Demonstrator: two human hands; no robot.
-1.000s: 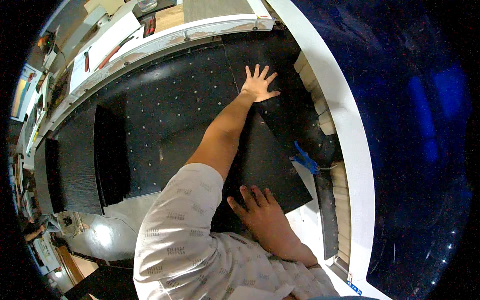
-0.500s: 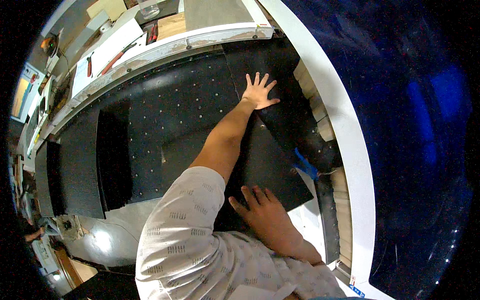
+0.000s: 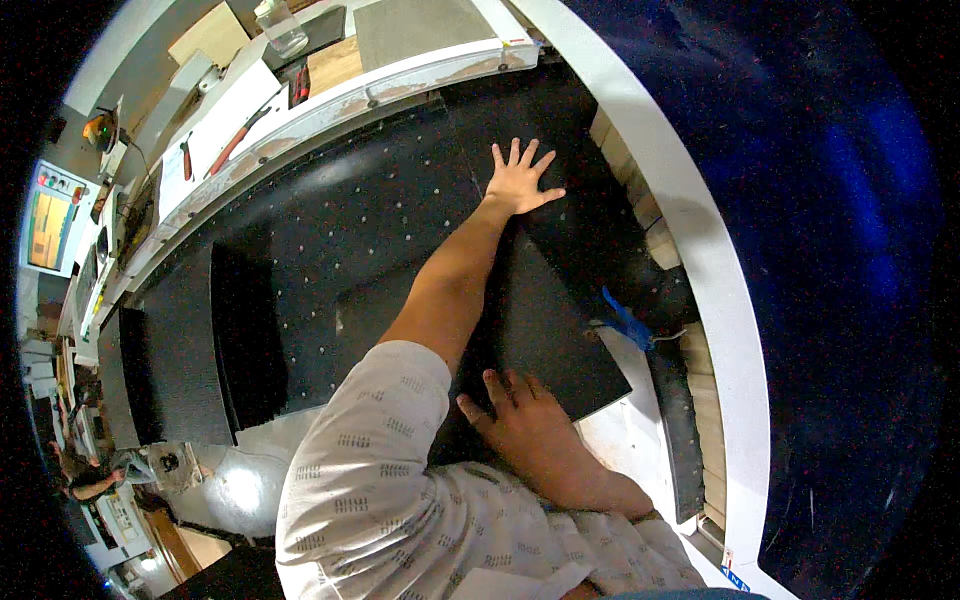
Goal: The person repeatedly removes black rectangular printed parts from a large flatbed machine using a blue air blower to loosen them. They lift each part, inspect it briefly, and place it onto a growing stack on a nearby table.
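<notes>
Panel of dark board (image 3: pixel 545 340) lay flat under the worker's arms, on a black bench top set with pale studs (image 3: pixel 370 215). Its bare right edge ran aslant, from just below the left hand (image 3: pixel 515 188) down to a sharp corner beyond the right hand (image 3: pixel 527 428), so that corner pointed to the worker's right. A shorter edge turned back from it toward the body. The long axis seemed to follow the slant, though the left arm covered too much for me to be certain.

The left hand was splayed wide, palm down, around the panel's far end, gripping nothing; whether its heel met the board I couldn't tell. The right hand sat over the near part, back upward, fingers loosely parted and closed on nothing I could see.

Close by the slanting edge lay a blue strip (image 3: pixel 627 322) with a whitish cord, and past it beige blocks (image 3: pixel 705 400) lined a curving white rim (image 3: pixel 690 200). On the left, black ridged boards (image 3: pixel 175 350) stood on the bench. Across the far side a white ledge (image 3: pixel 430 80) carried a red-handled tool (image 3: pixel 238 143) and a clear jar (image 3: pixel 285 32), with a lit screen (image 3: pixel 50 232) farther left.
</notes>
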